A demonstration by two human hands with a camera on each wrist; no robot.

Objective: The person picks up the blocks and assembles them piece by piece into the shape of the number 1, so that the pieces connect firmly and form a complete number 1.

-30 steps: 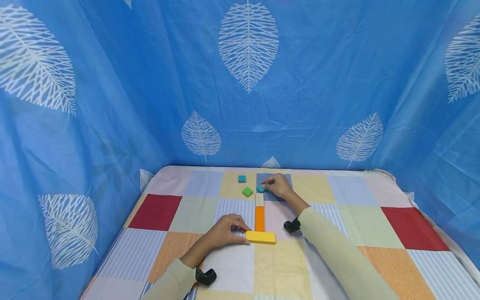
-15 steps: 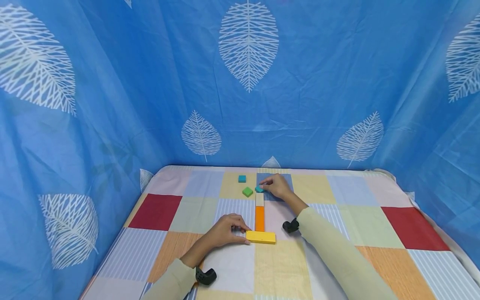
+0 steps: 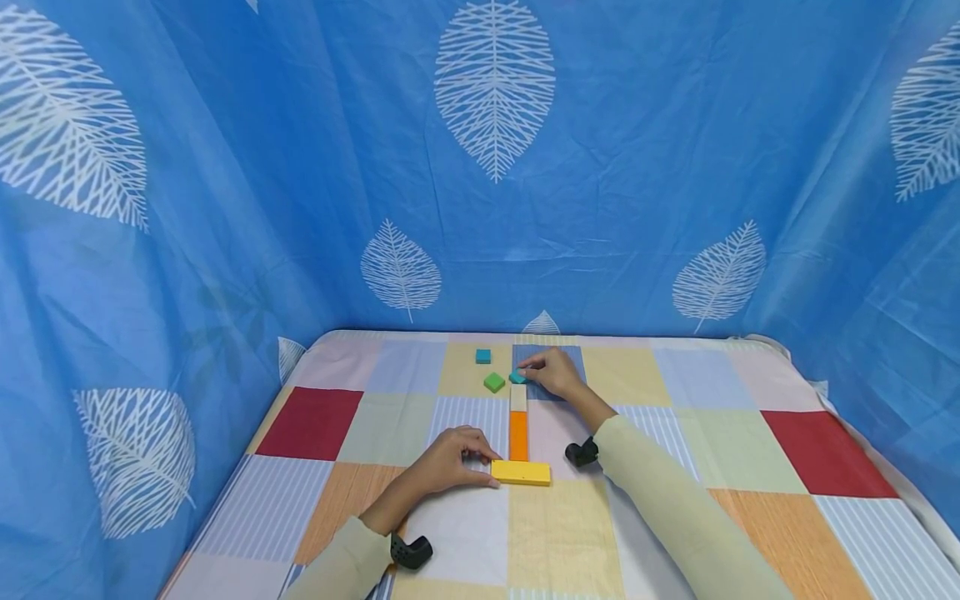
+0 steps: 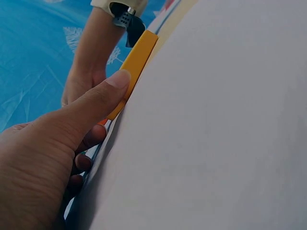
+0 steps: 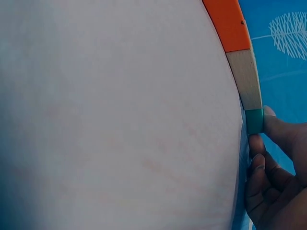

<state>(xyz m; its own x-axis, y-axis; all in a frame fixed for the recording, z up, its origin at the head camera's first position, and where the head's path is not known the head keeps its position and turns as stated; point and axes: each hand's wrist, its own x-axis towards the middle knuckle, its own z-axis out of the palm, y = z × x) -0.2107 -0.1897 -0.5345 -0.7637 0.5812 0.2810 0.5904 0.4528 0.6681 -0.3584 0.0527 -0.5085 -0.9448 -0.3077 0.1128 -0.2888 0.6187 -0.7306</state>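
Observation:
A row of flat blocks lies on the patchwork cloth. At its near end a long yellow block (image 3: 521, 473) lies crosswise, and my left hand (image 3: 454, 461) pinches its left end. The left wrist view shows the thumb (image 4: 118, 79) along the yellow block's side. An orange block (image 3: 518, 436) runs away from it, followed by a pale wooden block (image 3: 518, 397). At the far end my right hand (image 3: 552, 372) pinches a small teal block (image 3: 517, 377). In the right wrist view that teal block (image 5: 254, 121) sits against the wooden block's end (image 5: 244, 79).
Left of the row's far end lie a green block (image 3: 494, 382), turned like a diamond, and another teal block (image 3: 483, 357). A blue curtain (image 3: 480, 275) with white leaf prints hangs behind the cloth-covered table (image 3: 750, 367).
My right hand has moved slightly left, bringing the teal block over to the far end of the wooden block. The left hand has kept its grip on the yellow block.

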